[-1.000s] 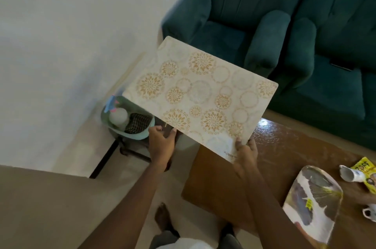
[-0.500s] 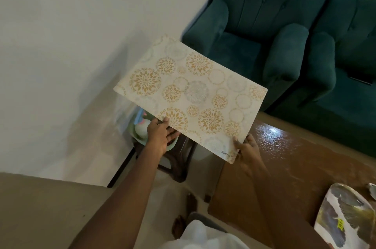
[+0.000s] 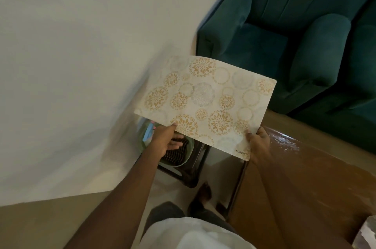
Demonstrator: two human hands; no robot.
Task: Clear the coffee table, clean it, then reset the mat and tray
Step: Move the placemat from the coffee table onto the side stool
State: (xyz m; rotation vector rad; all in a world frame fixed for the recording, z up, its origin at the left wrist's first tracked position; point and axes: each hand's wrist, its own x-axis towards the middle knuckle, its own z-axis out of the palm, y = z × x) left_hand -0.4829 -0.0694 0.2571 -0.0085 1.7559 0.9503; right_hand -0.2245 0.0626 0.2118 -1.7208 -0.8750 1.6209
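Shifted leftward since earlier, placemat hangs off the coffee-table surface, above the stool's green basin. Left hand and right hand fingers pinch its near edge. Advice: keep it level and taut.

Cream mat covered in gold and grey floral circles; teal armchair far right, brown glossy table near right.

coffee table: brown, glossy | tray corner on it | stool: green basket on top
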